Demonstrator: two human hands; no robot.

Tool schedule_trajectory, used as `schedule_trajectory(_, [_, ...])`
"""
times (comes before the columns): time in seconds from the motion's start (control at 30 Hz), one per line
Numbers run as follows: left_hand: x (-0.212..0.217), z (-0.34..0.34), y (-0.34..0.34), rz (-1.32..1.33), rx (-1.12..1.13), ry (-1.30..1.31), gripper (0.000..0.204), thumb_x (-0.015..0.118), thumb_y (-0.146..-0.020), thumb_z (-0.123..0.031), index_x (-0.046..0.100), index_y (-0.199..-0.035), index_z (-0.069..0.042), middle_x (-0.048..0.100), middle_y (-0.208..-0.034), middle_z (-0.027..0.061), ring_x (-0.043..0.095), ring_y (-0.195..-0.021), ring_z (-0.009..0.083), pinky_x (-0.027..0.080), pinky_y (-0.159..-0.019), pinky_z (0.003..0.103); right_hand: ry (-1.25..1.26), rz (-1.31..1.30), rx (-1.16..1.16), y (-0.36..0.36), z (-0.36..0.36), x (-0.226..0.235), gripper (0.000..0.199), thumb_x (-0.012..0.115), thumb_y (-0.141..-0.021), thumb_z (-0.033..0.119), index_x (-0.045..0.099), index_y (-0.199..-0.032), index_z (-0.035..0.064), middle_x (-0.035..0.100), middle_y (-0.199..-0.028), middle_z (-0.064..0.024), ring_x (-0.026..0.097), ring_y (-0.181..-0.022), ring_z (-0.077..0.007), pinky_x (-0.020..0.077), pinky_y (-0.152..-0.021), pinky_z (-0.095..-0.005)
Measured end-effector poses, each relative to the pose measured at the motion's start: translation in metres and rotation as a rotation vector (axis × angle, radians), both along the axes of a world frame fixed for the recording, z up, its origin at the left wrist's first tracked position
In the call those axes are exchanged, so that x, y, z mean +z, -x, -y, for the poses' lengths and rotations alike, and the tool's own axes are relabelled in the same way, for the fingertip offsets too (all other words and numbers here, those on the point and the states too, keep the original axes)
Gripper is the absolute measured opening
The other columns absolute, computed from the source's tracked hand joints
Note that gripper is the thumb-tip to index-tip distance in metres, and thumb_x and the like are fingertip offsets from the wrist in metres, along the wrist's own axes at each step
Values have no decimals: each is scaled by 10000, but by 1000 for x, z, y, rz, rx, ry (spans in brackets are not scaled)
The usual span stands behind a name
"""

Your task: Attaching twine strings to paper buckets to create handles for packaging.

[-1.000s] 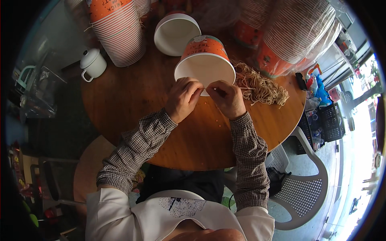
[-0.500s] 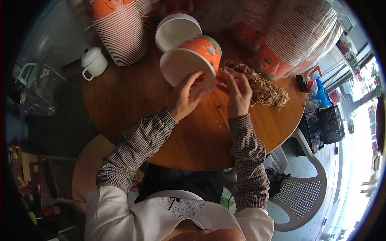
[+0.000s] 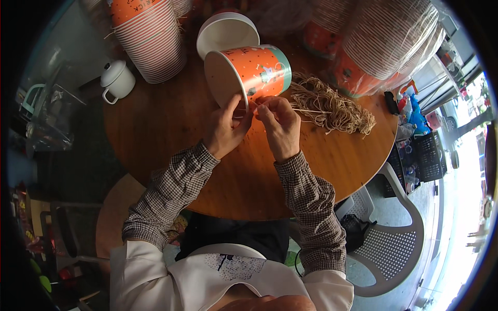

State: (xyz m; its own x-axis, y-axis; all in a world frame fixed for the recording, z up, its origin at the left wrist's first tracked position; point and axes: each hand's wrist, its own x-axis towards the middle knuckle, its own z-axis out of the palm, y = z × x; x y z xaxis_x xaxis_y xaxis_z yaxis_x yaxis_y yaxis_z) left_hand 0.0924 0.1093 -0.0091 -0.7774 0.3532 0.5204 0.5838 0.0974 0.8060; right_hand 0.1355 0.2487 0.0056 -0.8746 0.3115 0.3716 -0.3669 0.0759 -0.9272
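An orange paper bucket [image 3: 265, 68] with a green base band lies tilted on its side, its white mouth facing left. My left hand [image 3: 224, 129] grips its lower rim, some fingers inside the mouth and hidden. Against the outer wall by the rim, my right hand [image 3: 280, 127] pinches a thin straw-coloured cord [image 3: 307, 110], whose tail runs off to the right. Whether the cord passes through the wall is too small to tell. A loose bundle of similar cords [image 3: 334, 108] lies right of my right hand.
Behind the bucket rests another white-lined bucket [image 3: 228, 35]. A tall stack of buckets [image 3: 150, 46] and a white lidded mug [image 3: 118, 82] stand at the left. Plastic-wrapped bucket stacks [image 3: 386, 44] fill the back right of the round wooden table [image 3: 244, 181].
The bucket has turned, showing more of its orange side. My right hand has moved left to the rim, drawing the cord along, and my left hand has shifted slightly down and left.
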Motion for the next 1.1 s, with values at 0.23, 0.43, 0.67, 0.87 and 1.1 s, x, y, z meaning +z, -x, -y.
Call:
schedule_trajectory(0.23, [-6, 2, 3, 8, -5, 43, 460, 605, -874, -26, 429, -1298, 7, 661, -1009, 179, 694, -880, 240, 607, -706, 312, -27, 25, 7, -1, -1, 1, 128, 638, -851, 91, 624, -869, -35, 631, -935, -119, 655, -823, -209, 553, -748, -318])
schedule_trajectory(0.43, [3, -1, -1, -43, 5, 50, 421, 606, -874, -38, 457, -1267, -8, 660, -1013, 166, 692, -873, 258, 608, -691, 316, 22, 49, 6, 0, -2, 0, 127, 638, -849, 86, 625, -867, -40, 629, -927, -126, 658, -790, -210, 557, -744, -321])
schedule_trajectory(0.67, [5, -3, -5, -97, 13, 64, 375, 607, -872, -44, 480, -1223, -4, 659, -1000, 156, 688, -872, 248, 610, -697, 317, -70, 56, -37, 2, -4, -3, 154, 659, -840, 122, 634, -871, -27, 611, -909, -125, 641, -795, -226, 539, -705, -318])
schedule_trajectory(0.87, [2, 0, -4, -210, 10, 84, 240, 570, -858, 27, 572, -1097, 18, 668, -921, 150, 687, -804, 223, 554, -646, 305, -288, 26, -117, -6, -2, 11, 122, 651, -856, 88, 624, -875, -29, 586, -931, -82, 634, -806, -169, 531, -665, -272])
schedule_trajectory(1.1, [-6, 0, 11, -6, -30, -27, 148, 582, -849, 28, 632, -985, 5, 670, -779, 106, 663, -678, 189, 504, -595, 282, -326, 14, -101, -8, 0, 12, 107, 662, -842, 82, 627, -871, -15, 591, -902, -81, 627, -829, -166, 525, -681, -289])
